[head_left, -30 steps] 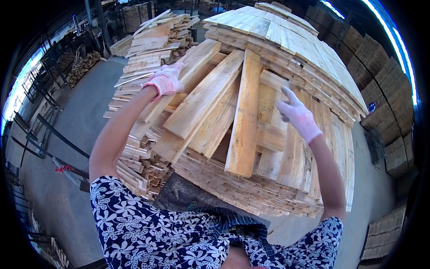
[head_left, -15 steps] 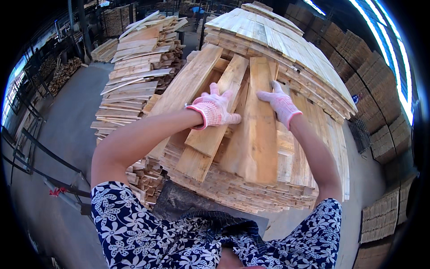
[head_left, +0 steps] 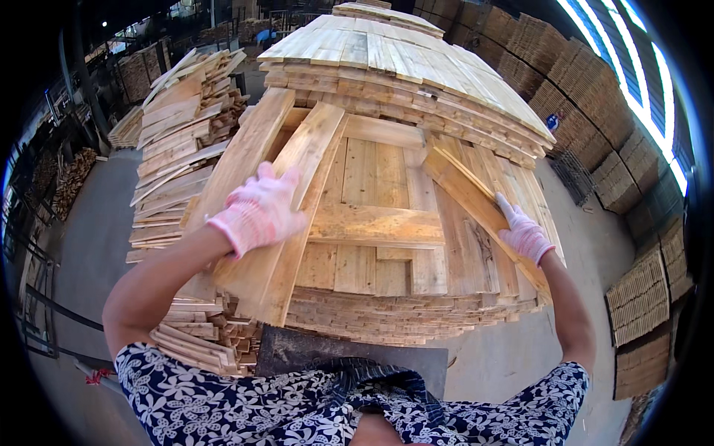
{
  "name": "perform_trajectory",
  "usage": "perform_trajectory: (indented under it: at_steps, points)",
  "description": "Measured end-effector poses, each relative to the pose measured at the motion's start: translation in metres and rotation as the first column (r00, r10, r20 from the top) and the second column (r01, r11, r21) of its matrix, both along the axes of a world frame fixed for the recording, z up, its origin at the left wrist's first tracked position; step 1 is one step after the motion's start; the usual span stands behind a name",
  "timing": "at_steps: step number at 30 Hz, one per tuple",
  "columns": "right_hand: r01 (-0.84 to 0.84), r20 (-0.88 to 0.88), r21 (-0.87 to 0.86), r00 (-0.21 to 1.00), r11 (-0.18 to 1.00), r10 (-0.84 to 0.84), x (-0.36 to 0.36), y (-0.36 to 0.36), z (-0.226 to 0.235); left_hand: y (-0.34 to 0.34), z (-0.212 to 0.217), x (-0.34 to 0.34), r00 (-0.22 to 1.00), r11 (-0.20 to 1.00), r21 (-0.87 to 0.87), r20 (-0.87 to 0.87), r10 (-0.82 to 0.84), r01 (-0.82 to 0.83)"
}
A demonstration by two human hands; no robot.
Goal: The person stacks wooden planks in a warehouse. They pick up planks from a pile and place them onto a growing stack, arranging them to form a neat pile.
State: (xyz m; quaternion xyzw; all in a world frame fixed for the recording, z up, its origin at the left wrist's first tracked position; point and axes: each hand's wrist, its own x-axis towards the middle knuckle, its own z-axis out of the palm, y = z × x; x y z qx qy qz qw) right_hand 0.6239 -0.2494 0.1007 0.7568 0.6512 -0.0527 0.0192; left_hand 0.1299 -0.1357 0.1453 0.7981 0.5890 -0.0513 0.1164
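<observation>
My left hand point(head_left: 262, 209), in a white and pink knit glove, lies with fingers spread over a wooden board point(head_left: 309, 141) among several slanting boards at the left of the stack. Its thumb points right, toward the boards' edge. At the right, my gloved right hand point(head_left: 523, 232) holds the outer edge of another board point(head_left: 476, 201), which is tilted up and slants down toward the near right corner. Between my hands a short crosswise board point(head_left: 378, 226) lies on a layer of lengthwise boards point(head_left: 357, 271).
Behind rises a higher stack of pale boards point(head_left: 372, 48). A loose pile of thin offcuts point(head_left: 175, 141) stands at the left. A dark plate point(head_left: 320, 355) shows at the near side. Tall wood stacks point(head_left: 587, 97) line the right, beyond the floor point(head_left: 573, 223).
My hands have moved apart. The left boards have shifted left; the right board has swung right and tilted, exposing the boards between. The view has turned slightly right.
</observation>
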Motion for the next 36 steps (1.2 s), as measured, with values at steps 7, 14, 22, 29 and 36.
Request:
perform_trajectory:
  at_steps: [7,14,22,29,36]
  points:
    - [0.081,-0.267,-0.111,0.958,0.99,-0.108,0.086,0.037,-0.024,-0.042,-0.027,0.013,0.994,0.992,0.088,-0.046,0.098,-0.094]
    - [-0.003,-0.14,-0.021,0.99,1.0,0.0,0.061,0.022,-0.019,-0.064,-0.014,0.06,0.906,0.943,0.124,0.339,0.252,-0.309]
    - [-0.353,0.073,0.016,0.934,0.936,0.351,0.13,0.098,0.049,-0.044,-0.04,0.16,0.955,0.923,0.251,0.01,0.298,-0.291]
    - [-0.494,-0.142,-0.013,0.862,0.87,0.487,0.203,0.188,-0.015,-0.013,-0.022,0.182,0.94,0.929,0.144,0.042,0.34,-0.342]
    - [-0.512,-0.226,-0.002,0.837,0.859,0.499,0.21,0.192,-0.018,0.005,-0.036,0.182,0.924,0.917,0.135,0.139,0.357,-0.375]
